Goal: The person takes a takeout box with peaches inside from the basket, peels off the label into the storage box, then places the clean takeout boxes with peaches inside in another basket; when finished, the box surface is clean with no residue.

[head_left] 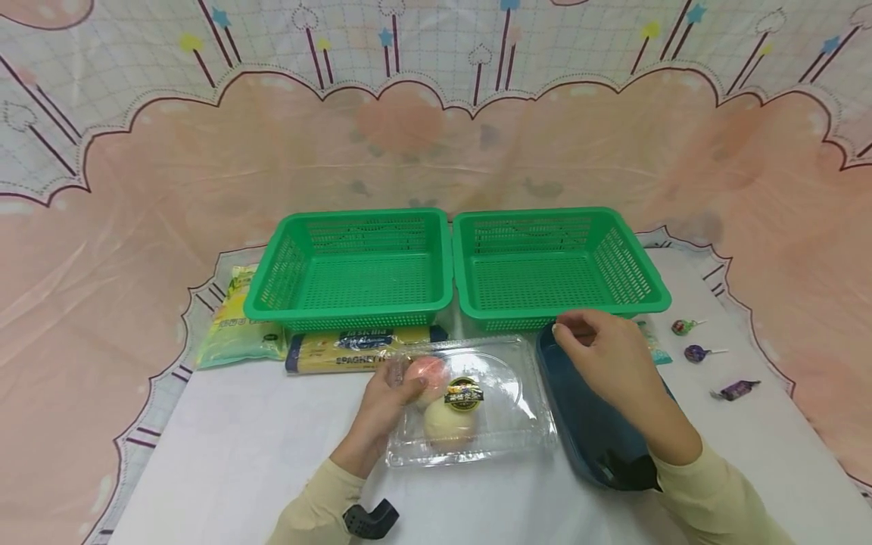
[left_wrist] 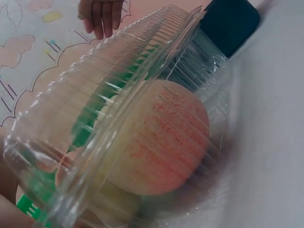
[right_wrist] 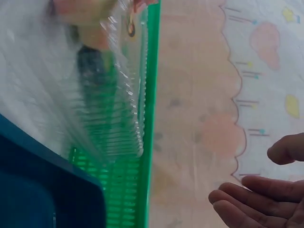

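2 green baskets [head_left: 354,265] far, 1 clear box [head_left: 477,424] with 2 fruits near centre, 3 candies [head_left: 695,353] right. Left hand [head_left: 388,397] grips the box's left edge. Right hand [head_left: 606,356] hovers over blue tray [head_left: 579,424], fingers loose, holding nothing. Left wrist view shows fruit [left_wrist: 161,137] red-streaked.

**Fruit in a clear shell, seen up close**

A ribbed clear plastic clamshell [left_wrist: 137,118] fills the left wrist view, tilted across the frame, with a pink-streaked peach [left_wrist: 164,137] pressed against its wall. Green basket [left_wrist: 28,209] mesh shows through the plastic. A dark blue tray [left_wrist: 230,23] lies beyond on the white surface [left_wrist: 270,118]. Fingers [left_wrist: 102,16] of the right hand [left_wrist: 97,12] hang at the top edge.
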`<act>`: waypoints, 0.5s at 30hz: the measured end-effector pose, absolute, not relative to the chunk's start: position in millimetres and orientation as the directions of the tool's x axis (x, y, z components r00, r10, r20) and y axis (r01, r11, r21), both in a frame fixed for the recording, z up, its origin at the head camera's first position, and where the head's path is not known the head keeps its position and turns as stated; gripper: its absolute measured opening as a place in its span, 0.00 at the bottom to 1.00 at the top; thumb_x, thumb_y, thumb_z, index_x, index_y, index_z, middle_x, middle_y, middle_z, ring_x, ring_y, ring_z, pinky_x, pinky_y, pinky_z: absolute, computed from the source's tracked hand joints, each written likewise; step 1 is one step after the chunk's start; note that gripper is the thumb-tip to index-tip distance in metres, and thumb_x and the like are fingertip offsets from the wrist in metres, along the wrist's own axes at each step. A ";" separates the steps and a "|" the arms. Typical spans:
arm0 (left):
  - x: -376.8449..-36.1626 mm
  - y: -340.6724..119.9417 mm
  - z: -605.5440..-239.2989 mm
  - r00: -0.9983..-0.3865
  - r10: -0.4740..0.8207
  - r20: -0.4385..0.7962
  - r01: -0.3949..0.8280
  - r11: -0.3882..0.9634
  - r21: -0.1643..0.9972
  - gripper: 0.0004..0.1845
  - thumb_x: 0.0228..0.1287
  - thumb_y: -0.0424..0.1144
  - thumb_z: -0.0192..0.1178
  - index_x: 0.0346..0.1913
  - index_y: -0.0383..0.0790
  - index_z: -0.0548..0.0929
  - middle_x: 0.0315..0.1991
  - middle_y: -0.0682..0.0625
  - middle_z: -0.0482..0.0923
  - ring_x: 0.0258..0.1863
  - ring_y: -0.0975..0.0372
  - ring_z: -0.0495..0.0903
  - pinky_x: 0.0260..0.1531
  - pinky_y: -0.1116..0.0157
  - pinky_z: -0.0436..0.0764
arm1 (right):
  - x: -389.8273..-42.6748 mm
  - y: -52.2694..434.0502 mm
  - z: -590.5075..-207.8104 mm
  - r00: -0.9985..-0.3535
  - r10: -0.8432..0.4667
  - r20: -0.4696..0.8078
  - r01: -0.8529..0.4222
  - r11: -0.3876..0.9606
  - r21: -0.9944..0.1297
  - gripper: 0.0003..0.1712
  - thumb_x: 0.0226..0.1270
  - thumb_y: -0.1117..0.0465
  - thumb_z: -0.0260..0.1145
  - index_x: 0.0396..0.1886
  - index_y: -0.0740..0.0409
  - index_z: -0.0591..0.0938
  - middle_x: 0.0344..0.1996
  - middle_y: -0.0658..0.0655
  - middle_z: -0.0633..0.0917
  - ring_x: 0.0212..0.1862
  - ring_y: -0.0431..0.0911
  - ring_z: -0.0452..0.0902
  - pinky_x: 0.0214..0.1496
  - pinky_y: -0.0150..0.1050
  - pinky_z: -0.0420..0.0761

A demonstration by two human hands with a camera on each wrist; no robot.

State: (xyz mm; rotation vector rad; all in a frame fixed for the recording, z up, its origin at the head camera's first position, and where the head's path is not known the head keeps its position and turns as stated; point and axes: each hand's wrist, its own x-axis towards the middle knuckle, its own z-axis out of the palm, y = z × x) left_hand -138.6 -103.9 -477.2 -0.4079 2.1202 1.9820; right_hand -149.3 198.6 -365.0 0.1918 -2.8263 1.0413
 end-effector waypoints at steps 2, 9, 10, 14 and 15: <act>-137.8 -103.7 -478.4 -0.941 -0.038 -0.337 -0.338 0.040 0.940 0.44 0.68 0.33 0.63 0.80 0.22 0.51 0.80 0.26 0.51 0.81 0.36 0.50 0.82 0.43 0.53 | -154.9 194.0 -360.8 -0.985 -0.113 0.127 -0.168 0.760 -0.628 0.17 0.78 0.56 0.63 0.55 0.61 0.87 0.47 0.61 0.91 0.49 0.56 0.88 0.50 0.56 0.88; -136.4 -103.1 -478.1 -0.946 -0.020 -0.323 -0.323 0.017 0.946 0.42 0.69 0.30 0.61 0.79 0.22 0.52 0.80 0.26 0.52 0.82 0.37 0.51 0.82 0.45 0.53 | -177.6 165.8 -357.1 -0.954 -0.301 -0.008 -0.243 0.785 -0.569 0.17 0.77 0.55 0.65 0.53 0.63 0.87 0.44 0.58 0.91 0.48 0.52 0.87 0.50 0.53 0.88; -136.4 -103.1 -477.8 -0.947 -0.022 -0.319 -0.320 0.015 0.947 0.42 0.69 0.30 0.61 0.79 0.22 0.52 0.80 0.26 0.52 0.81 0.36 0.51 0.82 0.45 0.53 | -180.6 160.5 -358.2 -0.943 -0.332 -0.024 -0.264 0.790 -0.552 0.16 0.76 0.55 0.66 0.52 0.63 0.88 0.42 0.57 0.91 0.46 0.51 0.87 0.49 0.52 0.88; -135.9 -102.7 -477.0 -0.951 -0.028 -0.308 -0.308 0.004 0.951 0.41 0.69 0.28 0.61 0.79 0.21 0.53 0.80 0.26 0.52 0.81 0.37 0.51 0.82 0.46 0.54 | -189.5 137.7 -365.2 -0.892 -0.445 -0.082 -0.358 0.804 -0.474 0.14 0.74 0.56 0.67 0.48 0.62 0.89 0.36 0.54 0.91 0.38 0.45 0.85 0.46 0.48 0.88; -135.6 -102.5 -477.1 -0.952 -0.030 -0.305 -0.306 0.001 0.952 0.41 0.69 0.28 0.61 0.79 0.21 0.53 0.80 0.26 0.52 0.81 0.37 0.51 0.82 0.46 0.54 | -190.4 132.5 -366.9 -0.877 -0.470 -0.098 -0.382 0.806 -0.451 0.14 0.73 0.56 0.67 0.47 0.62 0.89 0.35 0.53 0.90 0.36 0.43 0.84 0.45 0.46 0.88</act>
